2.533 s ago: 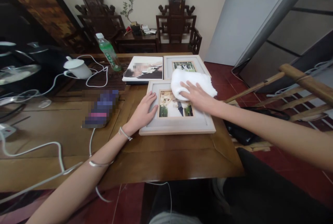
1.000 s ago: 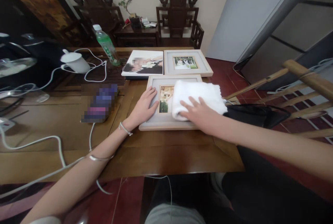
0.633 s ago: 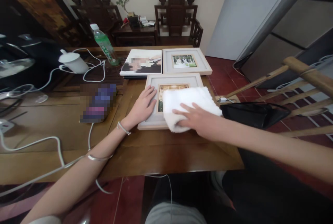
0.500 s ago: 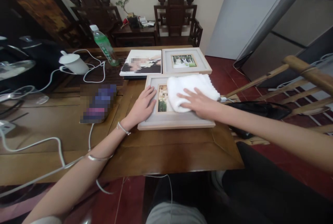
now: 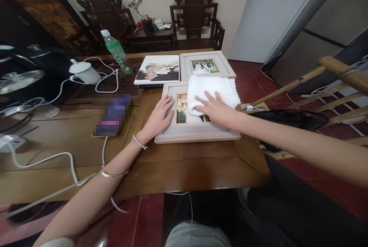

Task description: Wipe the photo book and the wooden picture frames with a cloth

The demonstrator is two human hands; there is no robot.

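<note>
A light wooden picture frame [image 5: 198, 136] with a pale mat and a small photo lies flat near the table's front edge. On its left side rests my left hand [image 5: 160, 116], fingers stretched out and holding nothing. A folded white towel [image 5: 214, 85] covers the upper right of the frame and part of the photo. My right hand [image 5: 217, 110] presses flat on the towel with its fingers spread. Behind stand a second picture frame [image 5: 227, 71], partly overlapped by the towel, and a photo panel [image 5: 156, 80] lying on a dark item.
On the wooden table [image 5: 184, 170] to the left are a phone [image 5: 112, 118] on a white cable, a lidded white cup [image 5: 86, 72] and a green-labelled bottle [image 5: 116, 53]. A wooden chair [image 5: 336, 86] stands at the right. Dark carved chairs [image 5: 194, 13] line the wall.
My right hand has slid the towel slightly away from me, toward the frame's far edge, baring more of the photo's lower part. My left hand stays on the frame.
</note>
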